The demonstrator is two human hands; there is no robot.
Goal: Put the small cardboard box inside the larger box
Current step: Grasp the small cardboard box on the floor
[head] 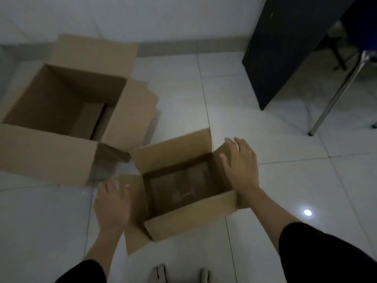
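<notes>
The small cardboard box [191,219] stands on the white tiled floor in front of me, its top flaps spread open and its inside bare. My left hand [112,203] lies flat against its left flap, fingers apart. My right hand [240,166] rests on its right flap, fingers spread. Neither hand has closed around the box. The larger box [47,152] sits on the floor to the upper left, flaps open, its near right corner close to the small box's far flap.
A dark panel of a desk [285,48] and a metal leg [334,97] stand at the upper right. The wall's base runs behind the boxes. My shoe tips [181,274] show at the bottom edge. A light reflection [307,212] glints on the tiles.
</notes>
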